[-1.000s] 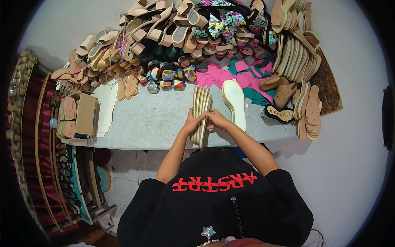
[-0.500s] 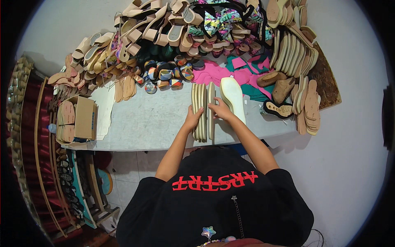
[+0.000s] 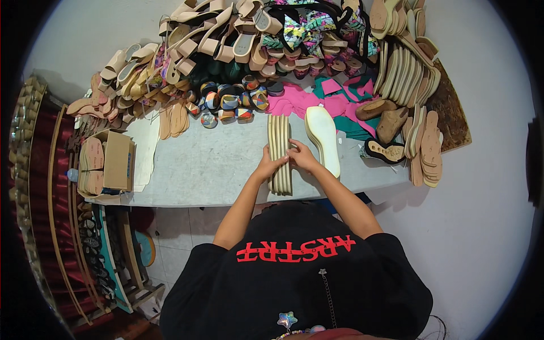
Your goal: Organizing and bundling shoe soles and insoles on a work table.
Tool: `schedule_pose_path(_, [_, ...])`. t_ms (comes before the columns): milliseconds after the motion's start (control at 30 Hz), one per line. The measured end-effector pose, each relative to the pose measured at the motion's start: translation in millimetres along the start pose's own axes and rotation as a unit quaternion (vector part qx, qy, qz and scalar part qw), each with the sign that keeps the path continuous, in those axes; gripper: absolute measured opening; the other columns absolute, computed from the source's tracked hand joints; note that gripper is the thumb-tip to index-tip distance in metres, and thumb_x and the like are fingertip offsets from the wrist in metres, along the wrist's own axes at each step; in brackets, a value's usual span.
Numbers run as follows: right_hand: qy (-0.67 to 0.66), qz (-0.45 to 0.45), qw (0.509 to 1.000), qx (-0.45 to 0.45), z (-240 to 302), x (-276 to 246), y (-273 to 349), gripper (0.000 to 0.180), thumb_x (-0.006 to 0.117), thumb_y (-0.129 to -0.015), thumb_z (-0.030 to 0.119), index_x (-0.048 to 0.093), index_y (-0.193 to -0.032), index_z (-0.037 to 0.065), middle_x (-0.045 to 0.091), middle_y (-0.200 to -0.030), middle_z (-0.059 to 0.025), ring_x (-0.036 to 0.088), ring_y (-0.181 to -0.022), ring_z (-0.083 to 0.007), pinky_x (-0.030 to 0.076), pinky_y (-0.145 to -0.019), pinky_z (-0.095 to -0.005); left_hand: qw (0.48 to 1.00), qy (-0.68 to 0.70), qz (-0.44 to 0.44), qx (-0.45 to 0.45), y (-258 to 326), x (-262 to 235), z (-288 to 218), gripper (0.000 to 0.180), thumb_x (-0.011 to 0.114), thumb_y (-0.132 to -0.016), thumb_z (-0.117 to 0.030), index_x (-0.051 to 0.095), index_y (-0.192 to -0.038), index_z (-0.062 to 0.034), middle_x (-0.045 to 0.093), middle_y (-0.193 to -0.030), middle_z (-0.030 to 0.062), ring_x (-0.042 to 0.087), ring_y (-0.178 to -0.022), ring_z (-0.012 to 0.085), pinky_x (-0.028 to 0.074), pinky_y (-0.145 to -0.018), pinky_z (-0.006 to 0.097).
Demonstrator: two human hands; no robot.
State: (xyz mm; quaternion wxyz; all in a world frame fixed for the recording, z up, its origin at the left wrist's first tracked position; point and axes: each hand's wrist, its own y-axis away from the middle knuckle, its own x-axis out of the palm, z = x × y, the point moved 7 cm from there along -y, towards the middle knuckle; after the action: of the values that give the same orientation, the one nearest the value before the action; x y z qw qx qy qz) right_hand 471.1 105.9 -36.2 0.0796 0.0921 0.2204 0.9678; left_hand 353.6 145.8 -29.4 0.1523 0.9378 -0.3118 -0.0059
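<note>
Several cream shoe soles point(image 3: 279, 133) stand on edge, pressed side by side into a stack on the table. My left hand point(image 3: 268, 165) grips the stack from its left side, with the thumb lying across the top edges. On the other side, my right hand point(image 3: 301, 156) closes against the rightmost sole, its fingers touching the stack near my left thumb. Just right of my hands lies another pile of cream soles point(image 3: 323, 139), flat, with a white face up.
Across the back of the table point(image 3: 192, 170) heap sandals point(image 3: 243, 48), patterned heels point(image 3: 226, 102) and pink fabric pieces point(image 3: 294, 99). A cardboard box point(image 3: 118, 161) with insoles stands at the left. Wooden shoe lasts point(image 3: 391, 126) and more insoles point(image 3: 430, 147) lie at the right.
The separate sole in my right hand has moved left against the stack in my left hand, closing the gap. The stack has shifted slightly right.
</note>
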Motion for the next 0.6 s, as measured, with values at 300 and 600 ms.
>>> schedule_pose_path(300, [-0.010, -0.040, 0.999, -0.023, 2.9, -4.8, 4.0, 0.051, 0.052, -0.084, 0.009, 0.033, -0.131, 0.007, 0.052, -0.088, -0.0032, 0.050, -0.069, -0.0092, 0.044, -0.056, -0.0246, 0.999, 0.033, 0.031, 0.003, -6.3, 5.3, -0.1, 0.084, 0.072, -0.071, -0.020, 0.014, -0.127, -0.0001, 0.044, -0.114, 0.0160, 0.048, -0.103, 0.0215, 0.043, -0.086, 0.032])
schedule_pose_path(600, [0.139, -0.117, 0.974, -0.135, -1.2, -9.5, -8.5, 0.046, 0.053, -0.083, 0.011, 0.040, -0.127, 0.007, 0.053, -0.094, -0.0094, 0.052, -0.069, -0.0135, 0.046, -0.058, -0.0257, 0.999, 0.031, 0.025, 0.011, -4.8, 5.7, -3.1, 0.075, 0.070, -0.073, -0.018, 0.018, -0.125, -0.0016, 0.049, -0.112, 0.0126, 0.051, -0.099, 0.0181, 0.044, -0.085, 0.030])
